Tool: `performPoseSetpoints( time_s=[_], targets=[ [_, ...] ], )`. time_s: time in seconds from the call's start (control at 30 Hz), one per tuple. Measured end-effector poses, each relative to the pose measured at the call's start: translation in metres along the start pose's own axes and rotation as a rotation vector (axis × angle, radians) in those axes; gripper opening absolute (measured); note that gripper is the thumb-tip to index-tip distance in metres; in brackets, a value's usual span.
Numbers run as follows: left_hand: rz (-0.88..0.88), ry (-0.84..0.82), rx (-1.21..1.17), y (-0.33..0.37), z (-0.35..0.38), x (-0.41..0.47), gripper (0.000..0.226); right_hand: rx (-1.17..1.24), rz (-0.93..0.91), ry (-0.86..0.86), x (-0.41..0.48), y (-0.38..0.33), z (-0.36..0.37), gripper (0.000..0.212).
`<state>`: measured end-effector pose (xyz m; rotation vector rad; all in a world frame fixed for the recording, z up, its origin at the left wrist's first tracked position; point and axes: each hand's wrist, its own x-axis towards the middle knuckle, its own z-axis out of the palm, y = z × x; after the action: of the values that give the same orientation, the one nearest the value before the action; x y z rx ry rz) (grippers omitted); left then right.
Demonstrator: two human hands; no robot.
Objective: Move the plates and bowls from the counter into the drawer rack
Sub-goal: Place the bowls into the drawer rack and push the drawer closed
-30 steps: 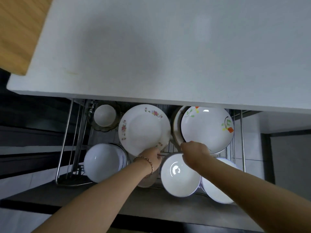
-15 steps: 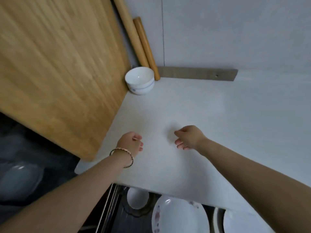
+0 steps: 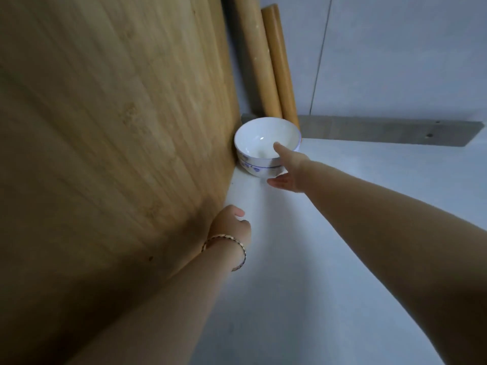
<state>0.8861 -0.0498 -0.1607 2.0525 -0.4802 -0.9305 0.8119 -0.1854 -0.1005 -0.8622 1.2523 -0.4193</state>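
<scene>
Right hand (image 3: 288, 171) arrives at the bowl (image 3: 259, 143) in the corner of the surface (image 3: 329, 233)

The white bowl with blue pattern stands upright, pushed close against the big wooden board (image 3: 118, 127) and just in front of two wooden rods (image 3: 276, 69) that lean on the wall. For this reason, I think, the hand comes from the free near side. It is spread wide, the thumb over the rim and the fingers (image 3: 276, 183) low by the outer wall, not closed on the bowl as far as I can see. The left hand (image 3: 230, 223) is loosely curled with nothing in it, beside the board's edge, probably waiting. The drawer rack is out of view, and the hand hides the bowl's near wall, so real contact is hard to judge.
</scene>
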Motion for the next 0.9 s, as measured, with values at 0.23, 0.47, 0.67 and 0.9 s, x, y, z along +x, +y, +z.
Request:
performPoseSetpoints(
  time_s=[0.23,0.47,0.67,0.9],
  targets=[
    [-0.084,-0.026,-0.103,-0.02,-0.009,0.002,0.027,0.136,-0.028,0.072,0.012,0.01,0.017,0.046],
    [-0.129,-0.076,-0.233,0.005,-0.002,-0.049,0.015,0.139,0.02,0.032,-0.05,0.063,-0.046,0.024],
    [-0.183,-0.357,-0.154,0.016,0.009,-0.158,0.047,-0.065,0.079,-0.117,-0.148,0.113,-0.134,0.028],
    [-0.127,-0.287,-0.111,-0.038,0.043,-0.306,0.044,-0.377,0.017,-0.268,-0.281,0.177,-0.232,0.025]
  ],
)
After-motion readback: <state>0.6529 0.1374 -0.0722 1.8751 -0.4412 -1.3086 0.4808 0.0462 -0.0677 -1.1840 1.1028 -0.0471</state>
